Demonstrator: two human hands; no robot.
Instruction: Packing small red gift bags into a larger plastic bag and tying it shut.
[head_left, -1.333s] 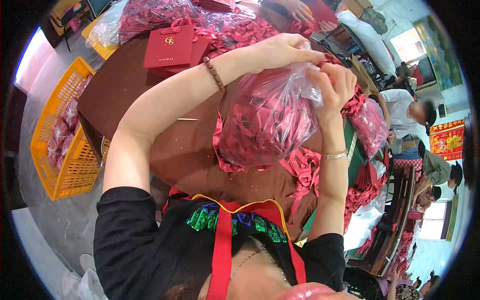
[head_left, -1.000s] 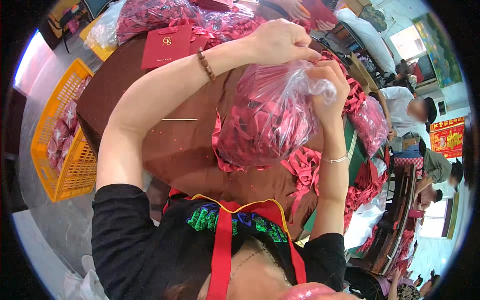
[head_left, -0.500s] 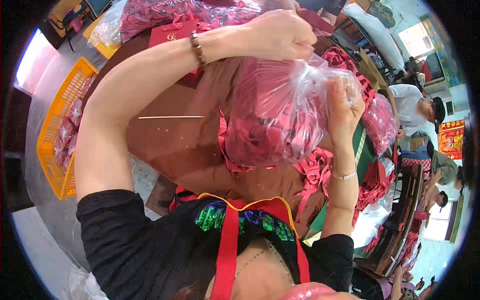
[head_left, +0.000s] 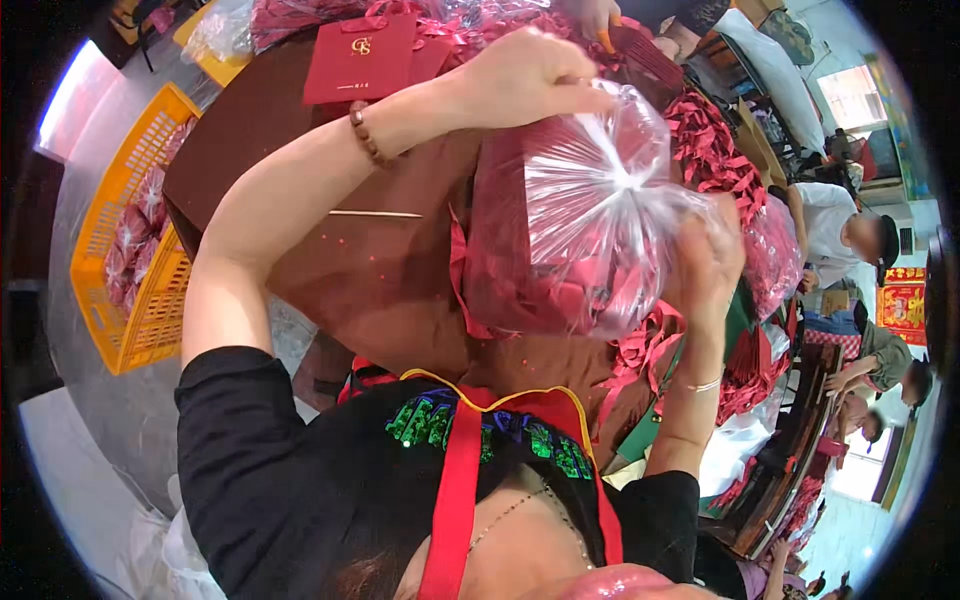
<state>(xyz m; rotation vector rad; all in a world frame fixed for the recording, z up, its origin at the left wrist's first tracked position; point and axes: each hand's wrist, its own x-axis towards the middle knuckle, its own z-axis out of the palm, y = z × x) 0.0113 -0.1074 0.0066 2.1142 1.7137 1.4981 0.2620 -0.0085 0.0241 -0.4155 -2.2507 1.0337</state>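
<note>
A clear plastic bag (head_left: 585, 250) stuffed with dark red paper bags and ribbons sits on the brown cloth-covered table (head_left: 350, 275). Its mouth is gathered into a tight knot, with creases fanning out from it. My left hand (head_left: 535, 80), a beaded bracelet at its wrist, is closed on plastic at the knot's far side. On the right side of the bag, my right hand (head_left: 708, 255) has its fingers curled on the other end of plastic; motion blurs it a little. Loose red ribbons (head_left: 640, 350) lie beside the bag.
A thin wooden stick (head_left: 375, 214) lies on the table. Red paper bags (head_left: 355, 65) stand at the far left. A yellow crate (head_left: 135, 320) holding filled plastic bags is on the left. Another person's hand (head_left: 598, 22) works across the table. Red ribbons (head_left: 715, 145) pile up at right.
My hands have drawn apart, and the gathered neck between them has tightened into a knot. My right hand moved slightly nearer and to the right.
</note>
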